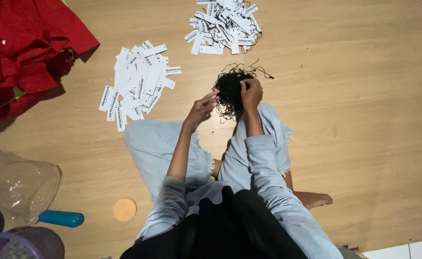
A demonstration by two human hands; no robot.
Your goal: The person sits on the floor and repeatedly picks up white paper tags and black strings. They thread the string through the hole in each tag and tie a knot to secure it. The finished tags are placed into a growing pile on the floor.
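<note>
I sit cross-legged on a wooden floor (354, 120). A tangled bundle of thin black strings (228, 91) lies just in front of my knees. My right hand (251, 92) presses down on the bundle's right side, fingers closed on it. My left hand (202, 108) is raised beside the bundle's left edge, its fingertips pinched on a strand pulled from it. A loose pile of white paper tags (136, 84) lies to the left of my hands. A second pile of white tags (224, 25), these with black strings attached, lies farther ahead.
Red cloth (24, 48) is heaped at the far left. A crumpled clear plastic bag (17, 184), a blue handle (61, 218), a purple container (24, 244) and a round orange disc (124, 209) lie at the near left. My bare foot (316, 198) rests at the right.
</note>
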